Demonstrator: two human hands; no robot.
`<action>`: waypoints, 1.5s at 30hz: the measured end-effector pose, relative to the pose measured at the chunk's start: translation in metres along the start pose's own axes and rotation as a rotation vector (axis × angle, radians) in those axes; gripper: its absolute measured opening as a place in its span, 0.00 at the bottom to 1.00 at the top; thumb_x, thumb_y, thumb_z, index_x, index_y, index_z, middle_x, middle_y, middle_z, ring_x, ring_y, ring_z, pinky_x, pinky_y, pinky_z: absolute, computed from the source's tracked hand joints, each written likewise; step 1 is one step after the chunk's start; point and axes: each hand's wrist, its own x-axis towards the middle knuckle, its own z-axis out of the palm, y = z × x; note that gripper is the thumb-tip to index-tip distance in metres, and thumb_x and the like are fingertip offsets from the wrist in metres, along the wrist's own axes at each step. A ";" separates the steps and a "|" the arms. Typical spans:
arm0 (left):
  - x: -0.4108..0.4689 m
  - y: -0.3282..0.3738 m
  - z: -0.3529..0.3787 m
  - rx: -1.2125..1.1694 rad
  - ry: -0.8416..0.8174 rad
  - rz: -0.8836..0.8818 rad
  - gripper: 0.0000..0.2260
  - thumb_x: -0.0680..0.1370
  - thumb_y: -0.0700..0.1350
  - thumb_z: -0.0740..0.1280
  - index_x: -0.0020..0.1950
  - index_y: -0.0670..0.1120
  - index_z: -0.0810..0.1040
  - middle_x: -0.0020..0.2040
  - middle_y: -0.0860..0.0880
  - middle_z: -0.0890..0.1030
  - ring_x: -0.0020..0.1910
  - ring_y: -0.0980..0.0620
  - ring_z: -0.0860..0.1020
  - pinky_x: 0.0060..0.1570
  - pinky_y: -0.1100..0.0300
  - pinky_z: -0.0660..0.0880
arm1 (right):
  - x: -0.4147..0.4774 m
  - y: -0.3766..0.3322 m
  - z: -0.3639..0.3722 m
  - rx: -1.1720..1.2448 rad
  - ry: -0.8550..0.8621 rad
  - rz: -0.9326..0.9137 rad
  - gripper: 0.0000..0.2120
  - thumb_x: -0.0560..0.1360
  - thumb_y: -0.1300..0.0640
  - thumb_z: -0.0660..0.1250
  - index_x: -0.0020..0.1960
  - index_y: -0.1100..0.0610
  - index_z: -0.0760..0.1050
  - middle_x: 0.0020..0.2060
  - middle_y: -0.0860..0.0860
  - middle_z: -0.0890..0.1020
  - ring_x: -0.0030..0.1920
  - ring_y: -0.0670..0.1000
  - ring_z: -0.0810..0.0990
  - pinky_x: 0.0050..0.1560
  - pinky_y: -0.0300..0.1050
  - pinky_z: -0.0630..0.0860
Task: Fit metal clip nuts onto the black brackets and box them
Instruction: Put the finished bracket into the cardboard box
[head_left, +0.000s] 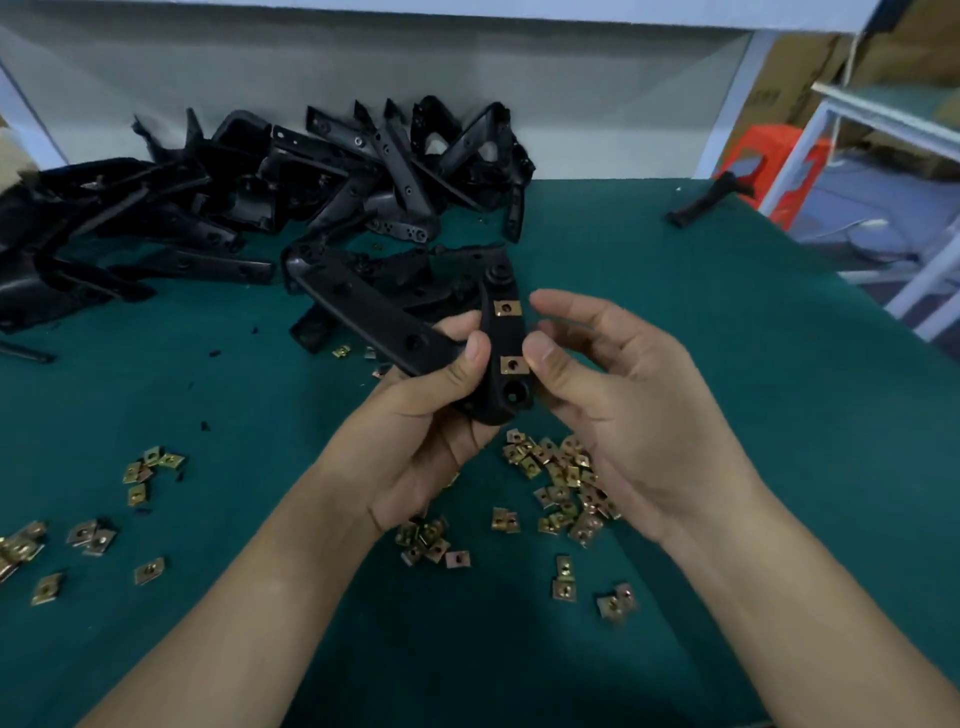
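The left hand (426, 415) grips a black bracket (363, 306) just above the middle of the view, fingers curled round it from below and the thumb (470, 358) pressed on its face; the bracket is matt moulded plastic, V-shaped, one flat arm running out toward 10 o'clock and the other standing almost upright toward 12 o'clock, both pierced with round holes and rounded at the ends; two square brass-coloured metal clips sit on the upright arm, the upper clip nut (506, 307) near its top and the lower clip nut (514, 365) near the bend, each with a hole in the middle; the right hand (634, 405) is loosely spread at 3 o'clock of the bracket, its thumb (545, 364) touching the edge of the lower clip nut, its other fingers relaxed and gently bent, gripping nothing; whether the forefinger touches the upper clip nut I cannot tell; a tangled pile of brackets (311, 182), glossy in places, lies at 11 o'clock against the pale back wall; the table (753, 415) has a dark green, cloth-like top; loose clip nuts (566, 478) lie heaped at 5 o'clock under the right wrist, a smaller cluster (431, 540) lies at 6 o'clock, and more are scattered toward 8 o'clock; a lone bracket (706, 200) lies at 2 o'clock near the table edge, with a red plastic stool (763, 156) beyond it.
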 end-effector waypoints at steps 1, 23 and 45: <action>-0.002 -0.004 0.009 0.026 -0.029 -0.019 0.18 0.72 0.43 0.73 0.62 0.46 0.80 0.53 0.47 0.86 0.47 0.53 0.85 0.42 0.61 0.81 | -0.008 -0.006 -0.010 0.022 -0.008 0.009 0.12 0.74 0.63 0.72 0.57 0.54 0.83 0.47 0.50 0.85 0.48 0.48 0.85 0.54 0.44 0.82; -0.034 -0.230 0.204 0.931 -0.379 -0.038 0.18 0.77 0.38 0.73 0.63 0.53 0.79 0.56 0.52 0.83 0.51 0.57 0.84 0.55 0.56 0.81 | -0.323 -0.022 -0.233 -0.089 0.960 -0.004 0.10 0.76 0.66 0.70 0.50 0.52 0.84 0.38 0.48 0.80 0.44 0.48 0.79 0.51 0.47 0.79; -0.047 -0.190 0.164 1.081 -0.415 0.069 0.15 0.78 0.37 0.71 0.54 0.57 0.83 0.53 0.59 0.84 0.55 0.60 0.82 0.50 0.71 0.75 | -0.301 -0.005 -0.221 -0.781 0.749 0.221 0.11 0.80 0.56 0.67 0.55 0.40 0.80 0.44 0.38 0.83 0.46 0.41 0.83 0.44 0.37 0.80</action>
